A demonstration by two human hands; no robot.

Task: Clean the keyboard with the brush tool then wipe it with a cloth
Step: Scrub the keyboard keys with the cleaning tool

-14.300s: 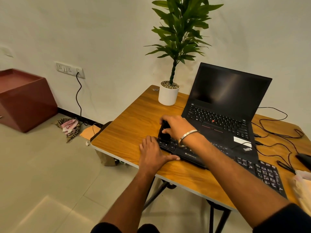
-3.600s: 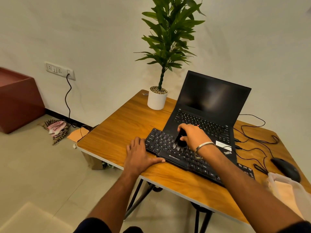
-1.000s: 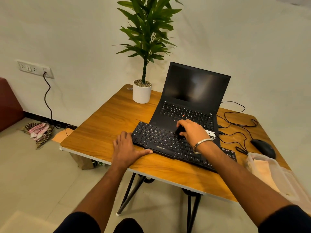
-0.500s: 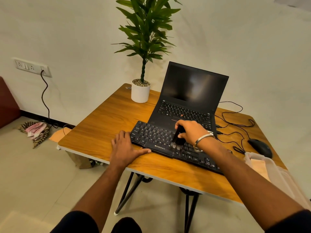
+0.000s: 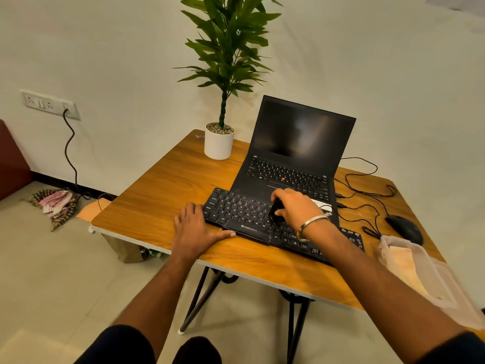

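Item: keyboard (image 5: 246, 219), black, external, on the wooden table (image 5: 162, 195). We log it just in front of the open laptop (image 5: 291, 179), its far edge touching or nearly touching the laptop's base. Long axis: from the near-left end by our left hand (image 5: 195, 229) slantwise to the right and toward us, the right end passing under our right forearm. The key rows run along that axis; the front edge with its printed brand faces us.

Item: brush (image 5: 277, 210), small, dark. We hold it pinched in our right hand (image 5: 296, 206), fingers curled closed round it, bristles down on the keys near the keyboard's middle. Which way its handle points we cannot tell; the hand hides most of it.

Item: left hand. Flat, fingers spread narrow, palm on the table, thumb laid along the keyboard's front edge at its left end, holding nothing. We judge it a brace against sliding.

Relation for the coming stroke: the unbrushed length, as we judge it, lies to the right of the brush along the long axis; the right hand is the nearer.

Item: clear plastic container (image 5: 430, 274), at the table's right edge, pale fabric inside, likely the cloth. Well apart from the left hand, near the right elbow.

Item: mouse (image 5: 404, 228), beyond the container.
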